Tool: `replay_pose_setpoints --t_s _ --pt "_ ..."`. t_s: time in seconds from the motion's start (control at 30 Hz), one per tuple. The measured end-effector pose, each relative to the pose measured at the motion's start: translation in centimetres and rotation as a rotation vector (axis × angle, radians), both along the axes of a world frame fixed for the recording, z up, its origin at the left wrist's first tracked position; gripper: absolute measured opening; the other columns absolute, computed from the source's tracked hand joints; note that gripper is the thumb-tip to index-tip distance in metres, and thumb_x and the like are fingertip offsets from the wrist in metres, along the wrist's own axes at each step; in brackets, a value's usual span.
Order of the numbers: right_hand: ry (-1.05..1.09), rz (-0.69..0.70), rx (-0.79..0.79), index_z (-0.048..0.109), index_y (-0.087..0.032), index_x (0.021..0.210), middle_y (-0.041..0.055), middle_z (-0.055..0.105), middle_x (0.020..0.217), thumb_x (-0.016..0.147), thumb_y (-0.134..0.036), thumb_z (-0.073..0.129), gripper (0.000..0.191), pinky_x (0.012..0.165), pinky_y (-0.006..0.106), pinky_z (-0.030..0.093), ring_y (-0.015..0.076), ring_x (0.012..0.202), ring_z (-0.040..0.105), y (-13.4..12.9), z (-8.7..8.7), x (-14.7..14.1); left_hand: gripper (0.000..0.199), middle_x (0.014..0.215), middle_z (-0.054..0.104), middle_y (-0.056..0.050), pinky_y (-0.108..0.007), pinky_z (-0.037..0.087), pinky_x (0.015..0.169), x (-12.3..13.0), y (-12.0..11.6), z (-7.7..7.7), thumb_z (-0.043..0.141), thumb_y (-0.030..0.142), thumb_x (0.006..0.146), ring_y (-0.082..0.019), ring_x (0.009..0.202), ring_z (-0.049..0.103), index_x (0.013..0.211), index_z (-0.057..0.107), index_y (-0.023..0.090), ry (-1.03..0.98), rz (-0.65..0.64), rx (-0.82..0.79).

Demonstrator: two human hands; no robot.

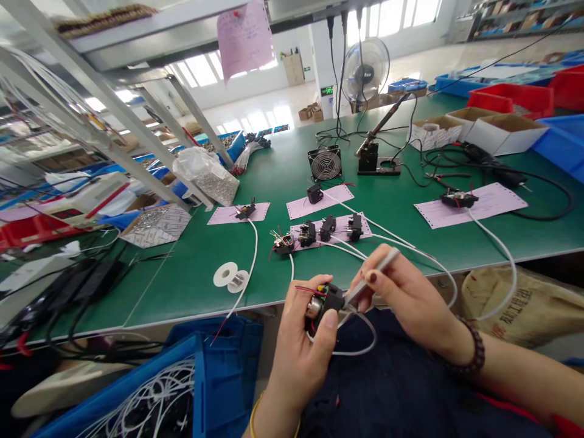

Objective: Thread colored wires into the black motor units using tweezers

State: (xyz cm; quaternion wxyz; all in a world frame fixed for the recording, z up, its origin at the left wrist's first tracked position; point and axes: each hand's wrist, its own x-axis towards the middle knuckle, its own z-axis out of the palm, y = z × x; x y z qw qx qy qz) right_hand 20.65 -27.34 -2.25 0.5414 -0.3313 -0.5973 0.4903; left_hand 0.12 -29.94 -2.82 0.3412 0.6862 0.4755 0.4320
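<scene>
Near the table's front edge, my left hand [303, 340] is wrapped round a small black device [325, 304] with a round metal part, red and black wires and a white cable [365, 340]. My right hand [396, 298] grips a grey metal tool [374, 275], whose tip meets the device's right side. Several similar black units lie on pink paper sheets beyond my hands, among them one at the centre [314, 193], one at the left [246, 210] and one at the right [458, 198]. White cables run from them.
A solder spool [225, 274] lies on the green table [191, 286]. Farther back are a small fan [325, 164] and a soldering iron in its stand [378, 164]. Boxes [497, 131] and red bins [511, 97] stand at the back right. A blue crate [228, 377] of cables is below left.
</scene>
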Motion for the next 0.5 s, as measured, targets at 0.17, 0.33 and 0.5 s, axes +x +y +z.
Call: replay_pose_setpoints --t_s 0.17,0.33,0.5 --pt "0.385 0.230 -0.464 0.057 -0.020 0.093 0.0009 0.074 0.073 0.094 -0.060 0.082 0.047 0.052 0.019 0.055 0.0115 0.051 0.066 1.3 -0.6 0.2 0.047 0.114 0.063 -0.007 -0.034 0.051 0.089 0.1 -0.2 0.5 0.056 0.058 0.106 -0.024 0.102 0.063 0.136 0.068 0.024 -0.051 -0.063 -0.019" --pt "0.000 -0.129 0.143 0.059 -0.025 0.111 0.0041 0.077 0.098 0.114 -0.036 0.059 0.011 0.074 0.027 0.063 0.0161 0.080 0.077 -1.2 0.4 0.8 0.041 0.127 0.066 -0.009 -0.037 0.052 0.095 0.2 0.0 0.4 0.057 0.048 0.106 -0.027 0.112 0.064 0.138 0.066 0.024 0.007 0.044 -0.017" --pt "-0.476 -0.197 0.731 0.057 -0.024 0.119 0.0086 0.079 0.098 0.113 -0.021 0.052 0.008 0.072 0.031 0.061 0.0209 0.081 0.076 -2.4 1.4 0.3 0.041 0.124 0.066 -0.010 -0.037 0.054 0.093 0.3 0.3 0.1 0.059 0.049 0.106 -0.024 0.103 0.067 0.137 0.066 0.023 0.072 0.082 -0.021"
